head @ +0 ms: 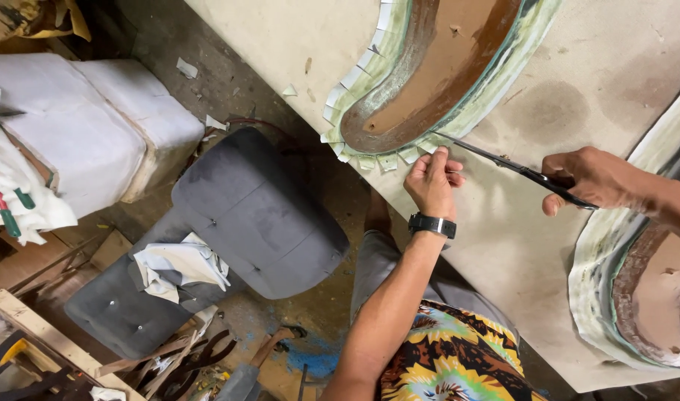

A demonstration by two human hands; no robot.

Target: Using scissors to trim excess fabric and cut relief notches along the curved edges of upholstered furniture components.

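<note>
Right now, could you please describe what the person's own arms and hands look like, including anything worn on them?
Both forearms are bare, with no sleeves or gloves showing. The left hand has a black wristwatch with a broad band on its wrist. The right hand wears nothing visible.

Beige worktable (548, 282) w/ two curved brown panels (436, 67) (652, 297), fabric-edged, lying flat on it.

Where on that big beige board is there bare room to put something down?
Bare board lies between the two curved fabric-edged pieces, above the right hand with the scissors. More lies below the left hand. The floor at left is crowded by the grey cushion.
</note>
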